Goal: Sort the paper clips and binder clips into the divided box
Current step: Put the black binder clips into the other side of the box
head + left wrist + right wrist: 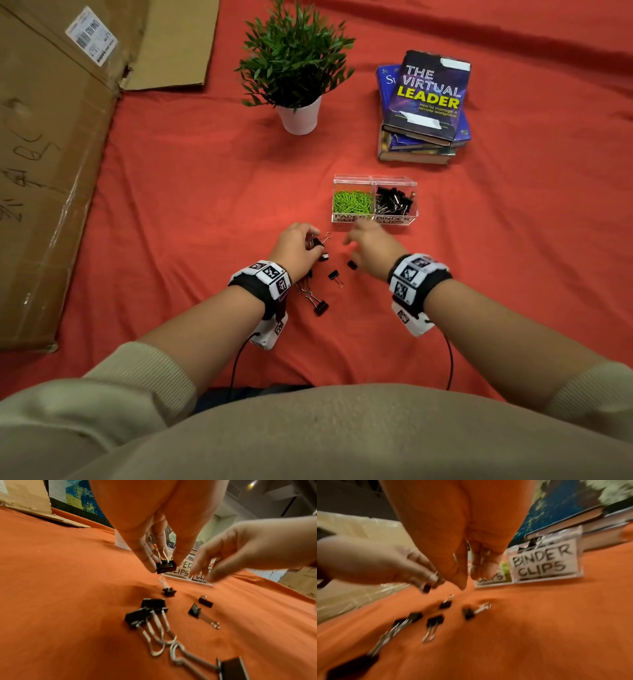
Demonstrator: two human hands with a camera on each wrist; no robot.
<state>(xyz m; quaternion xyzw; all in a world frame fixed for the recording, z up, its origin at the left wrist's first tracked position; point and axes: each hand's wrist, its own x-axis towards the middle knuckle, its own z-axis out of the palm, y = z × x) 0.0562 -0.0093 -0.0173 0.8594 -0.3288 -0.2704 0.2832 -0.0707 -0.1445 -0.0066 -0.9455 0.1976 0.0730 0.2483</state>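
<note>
My left hand pinches a small black binder clip between thumb and fingers, lifted just above the red cloth. My right hand hovers beside it with fingers hanging loosely and nothing in them; it is blurred. Just beyond both hands stands the clear divided box, with green paper clips in its left half and black binder clips in its right half. Several loose binder clips lie on the cloth below the hands, including a larger one near my left wrist.
A potted green plant stands at the back centre and a stack of books at the back right. Flattened cardboard covers the left side. Red cloth stretches out to the right of the box.
</note>
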